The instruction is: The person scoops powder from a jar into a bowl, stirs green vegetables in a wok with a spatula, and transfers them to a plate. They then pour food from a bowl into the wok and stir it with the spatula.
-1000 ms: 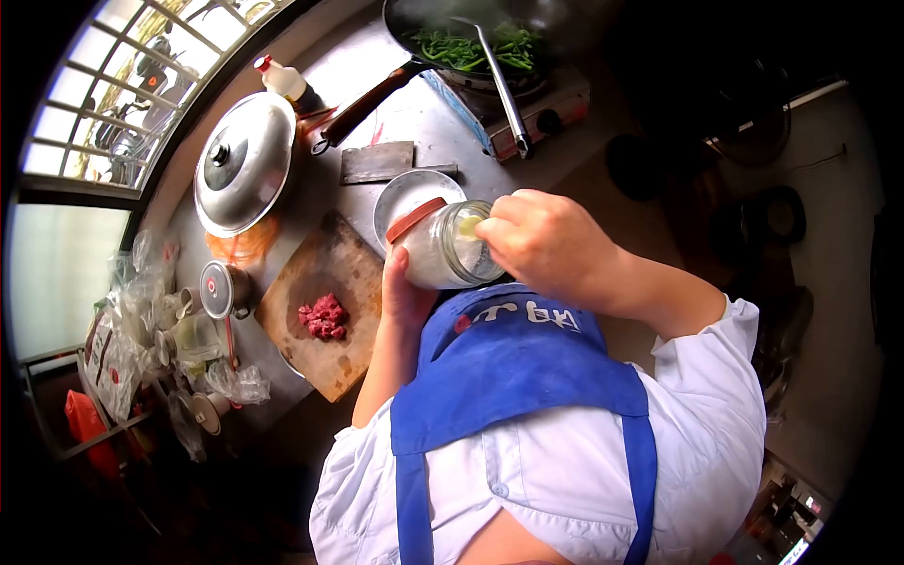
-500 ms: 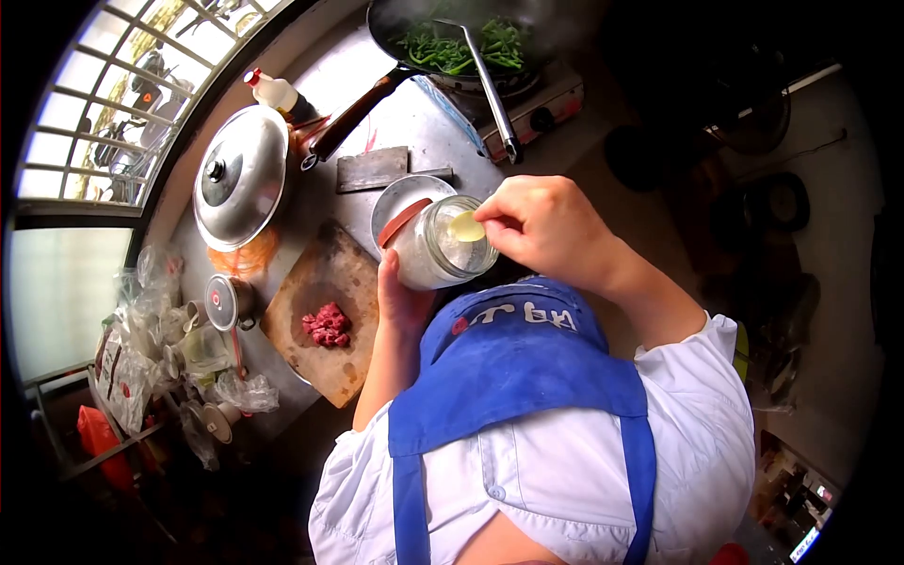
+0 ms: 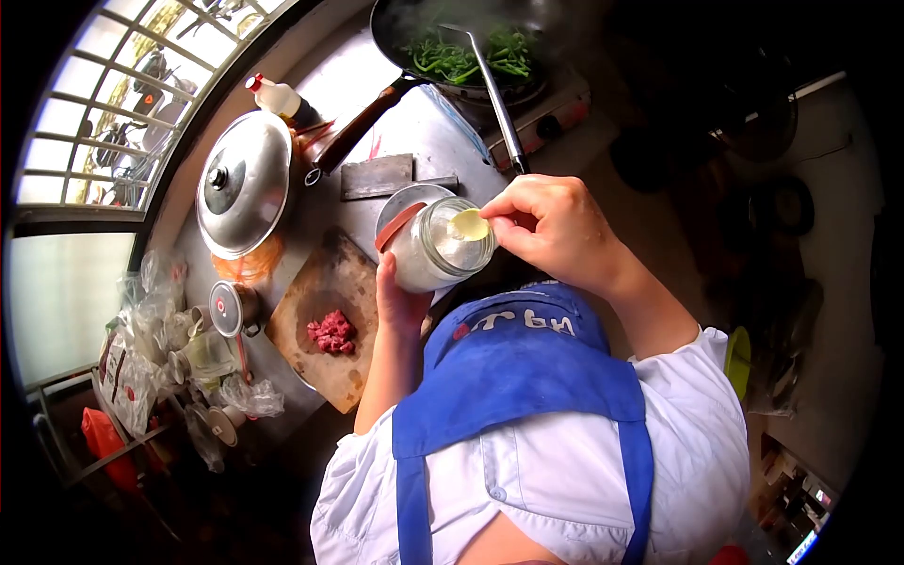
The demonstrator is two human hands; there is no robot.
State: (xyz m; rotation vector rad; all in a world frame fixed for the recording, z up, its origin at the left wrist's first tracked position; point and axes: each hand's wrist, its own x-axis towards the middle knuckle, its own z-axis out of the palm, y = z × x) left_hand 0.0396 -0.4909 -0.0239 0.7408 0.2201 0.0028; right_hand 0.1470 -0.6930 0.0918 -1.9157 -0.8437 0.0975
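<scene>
My left hand (image 3: 401, 303) is wrapped round a glass jar (image 3: 420, 262) of white grains, tilted with its mouth toward my right hand. A reddish-brown lid (image 3: 399, 226) sits edge-on against the jar's far side; what supports it is hidden. My right hand (image 3: 548, 224) pinches a small pale-yellow spoon (image 3: 468, 224), its bowl at the jar's mouth. Behind the jar shows part of a metal bowl (image 3: 414, 195). Chopped red meat (image 3: 331, 332) lies on a wooden cutting board (image 3: 315, 287) left of my left hand.
Green vegetables (image 3: 471, 58) steam in a wok (image 3: 395, 47) on a stove (image 3: 551, 122), a metal-handled utensil (image 3: 499, 104) leaning in it. Nearby are a cleaver (image 3: 379, 176), a domed lid (image 3: 247, 184), a bottle (image 3: 276, 98) and a lidded pot (image 3: 233, 308). Plastic bags (image 3: 141, 348) crowd the left.
The spoon and my right hand have shifted very slightly, still at the jar's mouth. The whole view has moved a little; my left hand keeps its hold on the jar.
</scene>
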